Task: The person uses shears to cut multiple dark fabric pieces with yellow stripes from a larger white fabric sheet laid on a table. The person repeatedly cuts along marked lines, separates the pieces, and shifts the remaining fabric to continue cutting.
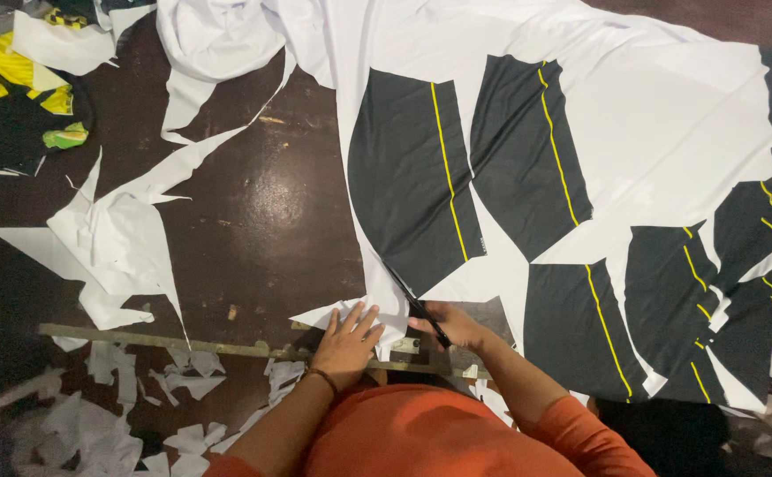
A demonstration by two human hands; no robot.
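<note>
A large white fabric sheet (633,115) printed with black panels carrying thin yellow lines lies over a dark table. My right hand (452,325) is shut on black scissors (417,305), whose blades point up-left along the curved lower edge of the leftmost black panel (404,177). My left hand (348,340) lies flat with fingers spread on the white corner of the fabric (329,314) just left of the cut. Both forearms come up from the bottom edge, above my orange top.
White fabric offcuts (112,234) lie scattered across the dark tabletop (262,221) at left and along the front. A long ruler-like strip (165,340) runs along the near edge. Yellow and black cloth (6,97) is piled at top left. More black panels (704,300) sit at right.
</note>
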